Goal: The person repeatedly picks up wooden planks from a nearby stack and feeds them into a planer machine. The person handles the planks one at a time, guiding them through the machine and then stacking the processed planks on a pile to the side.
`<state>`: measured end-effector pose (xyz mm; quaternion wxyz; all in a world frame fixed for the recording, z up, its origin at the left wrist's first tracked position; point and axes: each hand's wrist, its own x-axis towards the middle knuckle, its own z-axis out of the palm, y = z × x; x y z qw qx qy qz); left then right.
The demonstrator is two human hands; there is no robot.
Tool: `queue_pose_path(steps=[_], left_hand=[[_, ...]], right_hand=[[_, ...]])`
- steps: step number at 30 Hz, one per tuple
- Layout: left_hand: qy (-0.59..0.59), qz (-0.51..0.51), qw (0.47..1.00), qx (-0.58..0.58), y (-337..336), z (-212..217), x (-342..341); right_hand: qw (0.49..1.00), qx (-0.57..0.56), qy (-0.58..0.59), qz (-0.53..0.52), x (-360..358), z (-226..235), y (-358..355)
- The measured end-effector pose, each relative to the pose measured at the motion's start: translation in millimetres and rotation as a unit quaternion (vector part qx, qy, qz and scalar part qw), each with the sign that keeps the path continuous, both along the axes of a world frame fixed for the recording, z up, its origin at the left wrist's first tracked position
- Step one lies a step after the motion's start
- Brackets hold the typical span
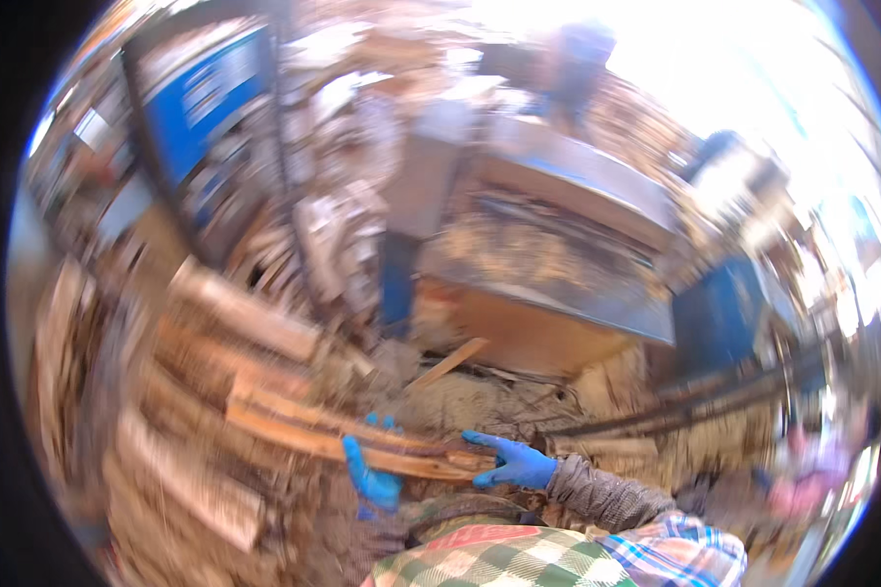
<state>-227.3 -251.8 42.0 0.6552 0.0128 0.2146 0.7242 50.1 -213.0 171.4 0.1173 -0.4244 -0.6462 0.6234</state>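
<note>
A long orange-brown wooden board (289, 430) lies slantwise in front of me; a dark line runs along it, and I cannot tell whether it is one piece or two. My left hand (374, 479), in a blue glove, grips it from the near side, its fingertips showing past the far edge. At the board's right end, my right hand (521, 465), also blue-gloved, has its fingers and thumb around the end. The grey right sleeve shows, while the left forearm is blurred.
Sawn timbers (191, 479) lie to the left. Ahead stands a large metal machine (578, 176) with sawdust on its bed, and a loose stick (447, 364) leans in front. A blue box-shaped unit (719, 313) stands right. A blurred person (578, 64) is beyond.
</note>
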Motion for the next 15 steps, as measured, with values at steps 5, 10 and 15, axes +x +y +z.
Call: queue_pose_path(steps=[5, 10, 15], left_hand=[[0.125, -0.123, 0.984, -0.031, 37.2, 127.2, 105.3], [0.174, -0.275, 0.927, 0.184, 85.6, 161.5, 218.1], [0.221, -0.463, 0.858, 0.042, 124.1, 121.7, 292.2]], right_hand=[[0.920, 0.369, -0.131, -0.015, 78.7, 12.7, -40.6], [0.974, 0.153, 0.010, -0.168, 132.6, -10.2, -42.2], [0.903, -0.030, 0.172, -0.391, 154.9, -13.0, -35.8]])
